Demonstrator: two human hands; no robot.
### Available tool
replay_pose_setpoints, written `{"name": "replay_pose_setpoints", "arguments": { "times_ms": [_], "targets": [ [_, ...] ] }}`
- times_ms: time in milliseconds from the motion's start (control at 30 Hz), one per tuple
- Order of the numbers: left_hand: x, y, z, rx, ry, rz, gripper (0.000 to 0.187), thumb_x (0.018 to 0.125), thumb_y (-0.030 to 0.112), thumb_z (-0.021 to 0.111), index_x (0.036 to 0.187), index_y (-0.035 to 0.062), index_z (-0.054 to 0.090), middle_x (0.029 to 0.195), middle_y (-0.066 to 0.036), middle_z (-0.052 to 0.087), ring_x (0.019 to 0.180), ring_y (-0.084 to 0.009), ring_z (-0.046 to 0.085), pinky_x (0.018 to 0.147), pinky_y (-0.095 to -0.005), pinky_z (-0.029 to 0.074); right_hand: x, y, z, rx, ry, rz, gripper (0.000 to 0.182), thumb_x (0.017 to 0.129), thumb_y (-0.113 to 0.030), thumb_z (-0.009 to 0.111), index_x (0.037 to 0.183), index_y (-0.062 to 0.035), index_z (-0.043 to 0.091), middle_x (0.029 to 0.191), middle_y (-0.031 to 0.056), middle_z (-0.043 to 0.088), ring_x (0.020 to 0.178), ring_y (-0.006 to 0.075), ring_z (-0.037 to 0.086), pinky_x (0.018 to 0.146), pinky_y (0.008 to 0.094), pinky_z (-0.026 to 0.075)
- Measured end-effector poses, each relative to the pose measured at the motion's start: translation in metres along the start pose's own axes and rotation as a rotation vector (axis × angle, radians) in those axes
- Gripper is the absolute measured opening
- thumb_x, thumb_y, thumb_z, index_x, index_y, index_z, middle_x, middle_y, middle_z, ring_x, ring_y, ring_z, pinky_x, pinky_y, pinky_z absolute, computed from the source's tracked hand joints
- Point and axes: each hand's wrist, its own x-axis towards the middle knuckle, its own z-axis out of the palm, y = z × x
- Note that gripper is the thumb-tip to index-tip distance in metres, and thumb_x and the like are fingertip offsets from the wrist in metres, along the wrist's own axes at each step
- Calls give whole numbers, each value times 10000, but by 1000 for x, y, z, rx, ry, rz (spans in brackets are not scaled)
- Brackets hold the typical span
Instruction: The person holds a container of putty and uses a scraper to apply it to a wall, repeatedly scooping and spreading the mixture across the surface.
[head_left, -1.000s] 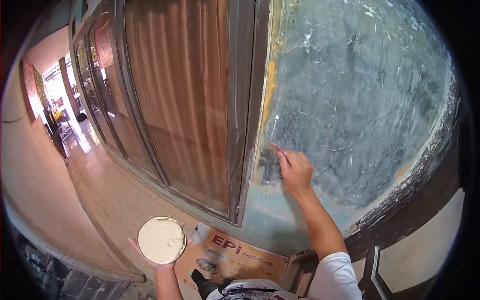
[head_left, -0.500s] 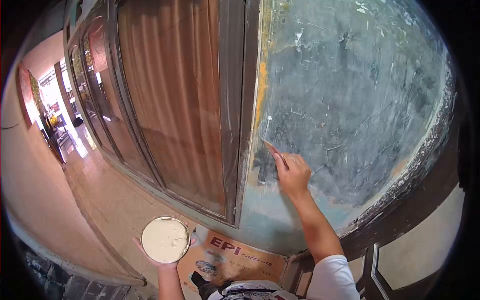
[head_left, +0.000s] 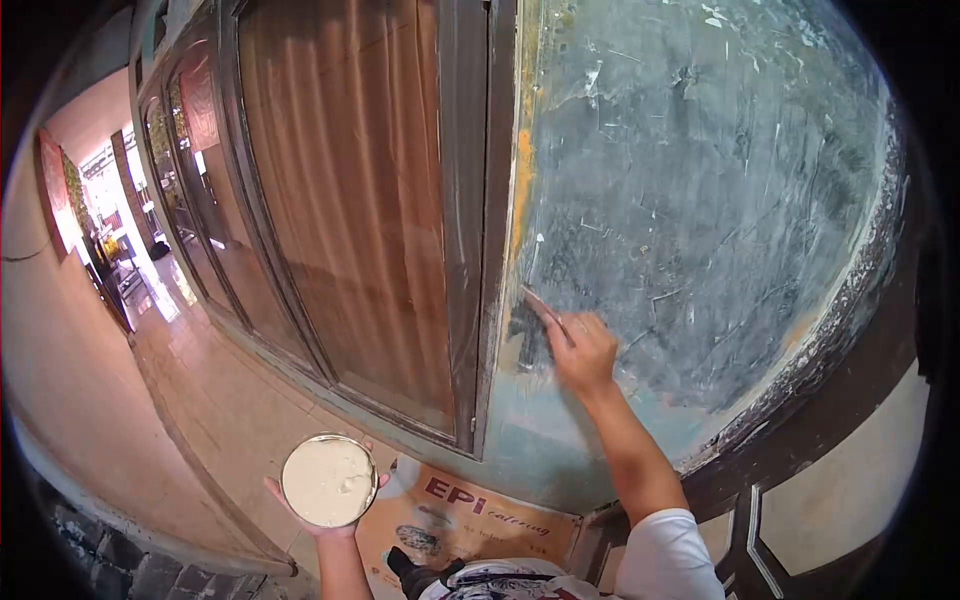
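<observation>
Right hand (head_left: 585,352) up at the wall, fingers curled tight round a slim, flat-bladed tool (head_left: 541,307), its narrow tip angled up and left to the edge of the chalky grey wall (head_left: 700,190), just beside the dark wooden frame (head_left: 464,250). And what a surface: scuffed, streaked, flecked with white chips, a mustard-yellow strip (head_left: 523,185) running down its side, smooth pale blue-green paint (head_left: 550,415) below. Down low, well apart, the left hand (head_left: 322,530) cups a round tub (head_left: 328,435) from beneath, digits gripping either side, creamy paste (head_left: 322,478) filling it, smooth but dented at the right. Folded brown curtain (head_left: 350,150) behind the glass; orange printed sheet (head_left: 475,545) flat on the tiled floor (head_left: 230,390).
</observation>
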Motion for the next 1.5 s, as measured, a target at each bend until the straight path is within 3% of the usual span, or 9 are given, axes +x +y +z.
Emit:
{"name": "replay_pose_setpoints", "arguments": {
  "times_ms": [233, 500, 633, 733, 867, 1033, 1200, 1333, 1500],
  "targets": [
    [-3, -3, 8, 6, 97, 28, 1054, 850, 912, 460, 1544, 118, 471, 1538, -260, 472, 1337, -652, 419, 881, -924, 397, -159, -4, 60, -20, -574, -232, 123, 911, -220, 727, 840, -123, 703, 744, 71, 655, 700, 282, 668, 526, 405, 541],
    [0, -12, 7, -33, 209, -15, 1075, 834, 929, 450, 1545, 122, 475, 1537, -264, 471, 1343, -669, 404, 862, -920, 408, -4, -6, -6, 131, -41, -45, 134, 922, -205, 749, 841, -119, 686, 726, 47, 620, 662, 278, 622, 560, 416, 510],
    [2, -14, 8, -74, 158, -65, 1070, 839, 928, 444, 1553, 132, 469, 1560, -264, 455, 1375, -669, 379, 886, -933, 381, -148, -7, 49, -28, -641, -74, 104, 921, -231, 751, 867, -148, 719, 788, 50, 689, 762, 241, 710, 597, 412, 566],
    [1, -15, 11, -82, 151, -40, 1067, 840, 926, 448, 1551, 130, 469, 1546, -264, 466, 1376, -663, 384, 889, -936, 380, -132, 11, 62, -235, -721, 58, 119, 926, -227, 748, 854, -136, 721, 782, 66, 687, 754, 267, 700, 605, 425, 560],
    [-1, -11, 8, -31, 167, -27, 1054, 841, 924, 457, 1539, 135, 483, 1522, -265, 492, 1362, -659, 405, 865, -931, 400, 7, 5, -2, 66, -20, 176, 119, 931, -210, 743, 873, -108, 722, 817, 82, 701, 748, 313, 673, 621, 415, 546],
    [-2, -16, 7, 11, 148, 2, 1065, 835, 928, 464, 1535, 126, 483, 1524, -265, 495, 1334, -672, 424, 853, -924, 411, -87, 23, 45, -31, -173, -283, 45, 894, -176, 734, 865, -143, 725, 774, 55, 666, 751, 285, 680, 597, 419, 542],
    [-1, -13, 16, -69, 217, -4, 1065, 831, 922, 478, 1544, 131, 474, 1541, -266, 477, 1339, -674, 417, 867, -931, 398, -173, 8, 69, -5, -668, -261, 48, 861, -192, 734, 854, -155, 704, 768, 29, 670, 785, 256, 703, 542, 450, 533],
    [-3, -13, 11, -50, 176, -23, 1044, 845, 910, 482, 1558, 148, 461, 1575, -262, 436, 1374, -668, 377, 893, -935, 383, 0, 21, 18, -52, -67, -46, 114, 910, -213, 745, 853, -128, 694, 765, 72, 652, 712, 274, 650, 551, 418, 517],
    [-8, -21, 8, -47, 113, -9, 1044, 861, 895, 485, 1564, 125, 441, 1558, -276, 444, 1373, -674, 370, 893, -926, 393, -8, 1, -1, -17, -120, -195, 120, 920, -213, 734, 843, -133, 687, 753, 60, 640, 698, 256, 642, 539, 420, 516]
  ]
}}
